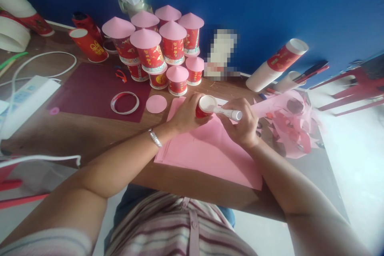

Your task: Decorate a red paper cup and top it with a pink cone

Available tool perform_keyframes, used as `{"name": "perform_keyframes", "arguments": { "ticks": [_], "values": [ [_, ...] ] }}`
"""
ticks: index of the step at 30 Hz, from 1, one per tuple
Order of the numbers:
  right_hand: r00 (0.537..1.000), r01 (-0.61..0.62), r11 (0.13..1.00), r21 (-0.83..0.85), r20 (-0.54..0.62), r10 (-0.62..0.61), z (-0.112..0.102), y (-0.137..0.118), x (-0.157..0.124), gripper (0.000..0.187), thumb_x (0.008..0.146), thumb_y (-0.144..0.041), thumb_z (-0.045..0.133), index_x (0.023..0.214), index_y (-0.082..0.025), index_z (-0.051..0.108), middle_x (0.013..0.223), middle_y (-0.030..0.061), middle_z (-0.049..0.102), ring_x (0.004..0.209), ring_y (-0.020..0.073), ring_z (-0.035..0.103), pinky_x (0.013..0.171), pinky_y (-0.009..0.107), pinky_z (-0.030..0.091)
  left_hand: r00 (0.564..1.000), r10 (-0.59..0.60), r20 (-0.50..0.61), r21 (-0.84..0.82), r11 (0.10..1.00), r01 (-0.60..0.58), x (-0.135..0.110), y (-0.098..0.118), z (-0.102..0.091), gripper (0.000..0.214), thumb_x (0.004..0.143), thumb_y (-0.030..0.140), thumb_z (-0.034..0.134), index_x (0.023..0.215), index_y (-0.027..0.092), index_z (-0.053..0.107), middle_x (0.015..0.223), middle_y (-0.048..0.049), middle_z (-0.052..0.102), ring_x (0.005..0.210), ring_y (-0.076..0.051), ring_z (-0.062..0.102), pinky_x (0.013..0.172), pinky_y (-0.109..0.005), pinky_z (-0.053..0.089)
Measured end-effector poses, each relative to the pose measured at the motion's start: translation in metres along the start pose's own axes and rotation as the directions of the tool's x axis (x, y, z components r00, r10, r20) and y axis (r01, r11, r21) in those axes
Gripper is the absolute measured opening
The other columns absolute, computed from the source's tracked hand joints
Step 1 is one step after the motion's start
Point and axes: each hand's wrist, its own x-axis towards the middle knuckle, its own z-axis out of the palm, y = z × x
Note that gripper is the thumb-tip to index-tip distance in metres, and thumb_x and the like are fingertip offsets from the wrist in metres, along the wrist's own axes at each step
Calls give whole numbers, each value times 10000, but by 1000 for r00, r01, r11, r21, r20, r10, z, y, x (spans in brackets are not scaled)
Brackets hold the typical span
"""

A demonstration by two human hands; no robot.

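**White tube (pixel 231 113) brought to the lip of a red paper cup (pixel 207 104)**

Nearest, at the front of the surface (pixel 228 203), pink sheets (pixel 207 160) lie in a loose pile beneath the forearms. Over their far edge the left hand (pixel 188 114) is wrapped around the cup, mouth upward, while the right hand (pixel 243 125) grips the tube, pointing one end at the rim — whether it actually touches I cannot tell.

The step looks like working around the lip, perhaps gluing or marking; the tube is too indistinct to name. The next move seems to call for a steady cup, turned a little in the left hand, with light pressure from the right — a hard push could dent the paper wall.

Left of the cup lies a flat pink disc (pixel 156 104), near a cut ring (pixel 125 112); to the right, pink scraps (pixel 285 138) heap up. Farther back, red cups with pink cone tops (pixel 151 57) stand clustered, and behind everything rises a blue wall (pixel 270 4).
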Motion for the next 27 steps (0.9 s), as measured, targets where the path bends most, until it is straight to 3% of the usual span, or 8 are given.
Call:
{"name": "perform_keyframes", "arguments": {
  "ticks": [7,14,21,27],
  "values": [
    [998,35,999,18,50,-36,0,-3,-1,171,917,-224,699,1032,-251,576,845,22,685,729,198,667,620,349,554,1000,14,-9,35,999,-14,0,-5,2,509,780,358,801,1168,188,519,1180,-105,654,1134,-282,631,891,-405,546],
    [997,55,998,-1,55,-55,0,-3,-3,160,919,-237,696,1022,-249,574,810,13,676,713,196,668,608,346,549,999,21,-37,66,998,-18,0,-7,0,535,790,460,787,1159,196,505,1159,-105,637,1099,-281,624,900,-424,535],
    [998,58,997,-58,-32,-60,2,-2,-2,192,920,-247,716,1065,-252,590,879,34,712,769,214,700,643,365,580,998,30,-49,111,994,-24,-1,-4,1,539,807,513,768,1152,188,512,1170,-117,631,1108,-283,610,918,-429,525],
    [1000,13,999,-47,2,-13,2,2,-1,183,928,-246,705,1074,-248,595,896,35,704,786,219,693,663,373,577,999,-2,-48,115,993,7,0,-3,2,541,776,477,801,1137,192,516,1148,-100,636,1090,-275,621,899,-411,530]
  ]
}}
